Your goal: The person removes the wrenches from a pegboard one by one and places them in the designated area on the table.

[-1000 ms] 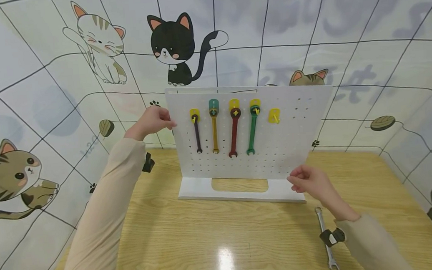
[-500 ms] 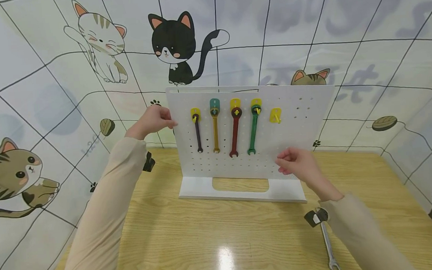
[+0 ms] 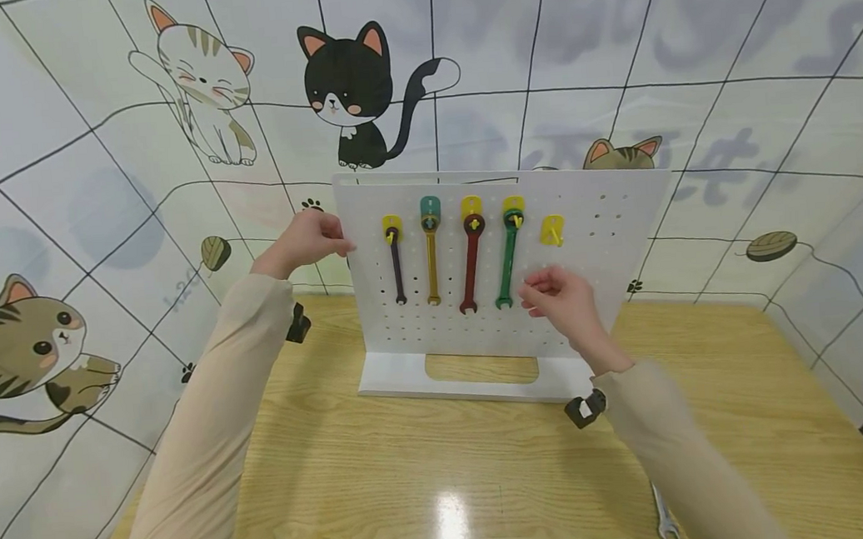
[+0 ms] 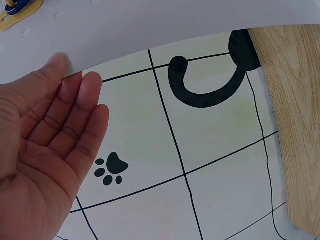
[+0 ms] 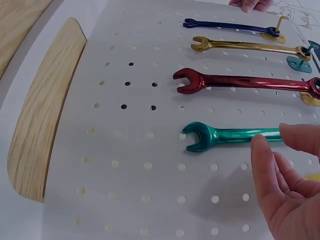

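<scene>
**Hands at the pegboard, right hand by the green wrench**

Left hand (image 3: 303, 242) sat at 9 o'clock of the white pegboard (image 3: 595, 241), fingers mostly straight, tips touching the board's left edge; wrist view showed the palm open & flat, holding nothing. Right hand (image 3: 565, 302) hovered in front of the board's lower middle, fingers loosely spread & slightly bent, thumb & forefinger apart w/ nothing between them. Its fingertips (image 5: 265, 150) were just beside the green wrench (image 3: 506, 256), near the lower shaft; contact can't be told.

Green wrench hung upright from a yellow hook, open end down, at 3 o'clock of the red wrench (image 3: 470, 258). Further toward 9 o'clock: gold wrench (image 3: 431, 257), then dark blue wrench (image 3: 397, 263). An unused yellow hook (image 3: 551, 230) was at 3 o'clock of the green one. Board stood upright on the wooden worktop (image 3: 387, 490). A silver wrench (image 3: 664, 520) lay on the worktop at 5 o'clock of the board, partly hidden by the right sleeve.
</scene>
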`<state>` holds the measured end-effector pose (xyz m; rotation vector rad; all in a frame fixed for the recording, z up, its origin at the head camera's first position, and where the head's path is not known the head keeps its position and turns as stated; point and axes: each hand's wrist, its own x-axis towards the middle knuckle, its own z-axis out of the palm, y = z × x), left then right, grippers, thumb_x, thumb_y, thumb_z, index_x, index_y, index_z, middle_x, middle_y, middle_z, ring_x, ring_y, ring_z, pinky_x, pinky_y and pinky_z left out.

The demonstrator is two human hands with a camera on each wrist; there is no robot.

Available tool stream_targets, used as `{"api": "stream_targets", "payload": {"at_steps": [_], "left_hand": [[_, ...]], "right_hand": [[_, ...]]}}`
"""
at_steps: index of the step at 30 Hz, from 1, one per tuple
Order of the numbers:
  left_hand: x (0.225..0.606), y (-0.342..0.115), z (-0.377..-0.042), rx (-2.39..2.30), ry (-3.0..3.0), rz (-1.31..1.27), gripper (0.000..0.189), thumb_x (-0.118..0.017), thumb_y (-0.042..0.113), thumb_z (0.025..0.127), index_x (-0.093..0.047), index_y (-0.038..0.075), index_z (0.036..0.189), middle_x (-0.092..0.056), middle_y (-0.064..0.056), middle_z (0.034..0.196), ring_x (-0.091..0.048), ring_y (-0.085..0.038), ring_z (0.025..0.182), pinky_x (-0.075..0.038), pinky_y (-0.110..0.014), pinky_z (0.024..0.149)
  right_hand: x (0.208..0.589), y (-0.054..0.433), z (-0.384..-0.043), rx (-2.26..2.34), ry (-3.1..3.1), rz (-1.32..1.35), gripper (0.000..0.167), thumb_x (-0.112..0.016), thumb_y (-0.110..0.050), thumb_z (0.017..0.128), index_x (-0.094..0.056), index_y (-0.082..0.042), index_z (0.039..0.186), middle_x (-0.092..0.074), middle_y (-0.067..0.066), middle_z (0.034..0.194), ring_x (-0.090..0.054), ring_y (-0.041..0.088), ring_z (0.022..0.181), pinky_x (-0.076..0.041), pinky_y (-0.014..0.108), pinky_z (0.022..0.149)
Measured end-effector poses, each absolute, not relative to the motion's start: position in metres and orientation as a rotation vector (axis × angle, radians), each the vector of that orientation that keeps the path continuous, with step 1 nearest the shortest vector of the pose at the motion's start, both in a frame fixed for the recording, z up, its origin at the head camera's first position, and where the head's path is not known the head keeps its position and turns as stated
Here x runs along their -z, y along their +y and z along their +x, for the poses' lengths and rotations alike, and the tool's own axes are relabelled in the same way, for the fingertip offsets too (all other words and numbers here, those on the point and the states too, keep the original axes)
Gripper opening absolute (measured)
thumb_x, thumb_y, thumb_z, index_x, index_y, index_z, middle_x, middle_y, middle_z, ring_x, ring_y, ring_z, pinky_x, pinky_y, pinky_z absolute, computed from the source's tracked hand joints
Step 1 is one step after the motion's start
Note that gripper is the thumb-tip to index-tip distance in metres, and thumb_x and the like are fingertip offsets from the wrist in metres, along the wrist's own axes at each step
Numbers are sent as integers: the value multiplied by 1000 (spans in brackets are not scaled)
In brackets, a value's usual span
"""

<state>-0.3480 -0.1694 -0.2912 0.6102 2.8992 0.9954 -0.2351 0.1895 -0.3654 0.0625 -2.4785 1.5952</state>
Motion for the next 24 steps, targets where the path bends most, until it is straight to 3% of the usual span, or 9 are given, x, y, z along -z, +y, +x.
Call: {"api": "stream_targets", "payload": {"at_steps": [5, 12, 16, 24], "left_hand": [[291, -170, -349, -997, 2897, 616, 16, -68, 11, 85, -64, 0, 73, -64, -5, 68, -40, -18, 63, -31, -31, 58], [292, -170, -349, -1004, 2884, 605, 15, -67, 11, 85, -65, 0, 75, -67, -12, 75, -43, -19, 66, -32, -32, 59], [293, -170, -350, -1003, 2877, 603, 15, -67, 12, 85, -66, 0, 76, -67, -13, 77, -45, -19, 67, -33, -32, 60], [292, -170, -351, -1003, 2877, 601, 15, -68, 11, 85, -65, 0, 76, -67, -13, 76, -44, -19, 65, -32, -32, 59]], "right_hand": [[365, 179, -242, -1587, -2398, 8, 23, -65, -9, 87, -61, 6, 103, -64, 18, 89, -63, 13, 70, -52, 21, 60], [365, 167, -249, -1587, -2275, -12, 22, -69, -9, 84, -62, 6, 99, -63, 15, 86, -58, 6, 64, -54, 31, 63], [368, 160, -252, -1536, -2212, -39, 20, -71, -8, 82, -63, 5, 95, -63, 16, 84, -54, 3, 59, -50, 21, 56], [372, 149, -259, -1278, -2131, -80, 22, -75, -13, 79, -65, 5, 84, -65, 16, 76, -58, 18, 62, -40, 12, 50]]}}
